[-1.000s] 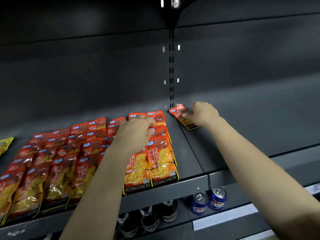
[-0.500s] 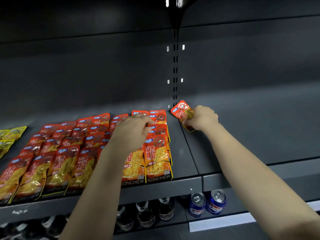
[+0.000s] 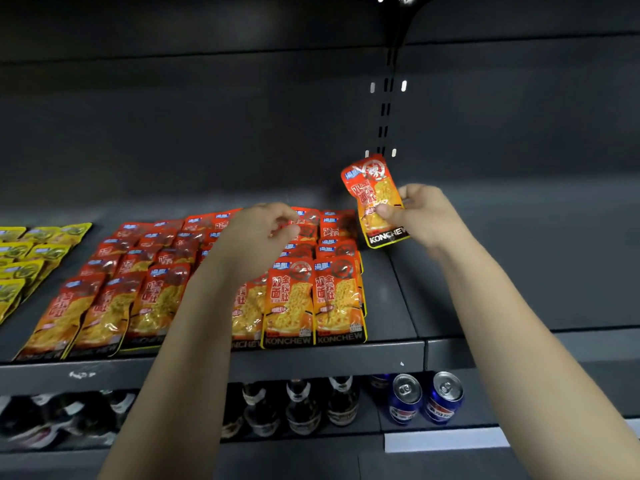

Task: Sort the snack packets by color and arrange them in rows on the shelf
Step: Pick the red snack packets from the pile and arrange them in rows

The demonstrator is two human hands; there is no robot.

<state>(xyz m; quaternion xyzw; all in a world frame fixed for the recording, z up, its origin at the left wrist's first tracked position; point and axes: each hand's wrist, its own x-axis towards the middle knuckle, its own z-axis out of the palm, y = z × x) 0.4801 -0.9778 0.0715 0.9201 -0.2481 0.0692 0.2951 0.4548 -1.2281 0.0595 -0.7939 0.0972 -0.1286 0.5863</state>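
1 orange packet (image 3: 375,197) — pinched upright by right hand (image 3: 426,216), above shelf (image 3: 391,299).

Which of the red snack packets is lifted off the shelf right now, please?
The packet pinched in the right hand, held up above the shelf; the other red packets all lie flat in rows.
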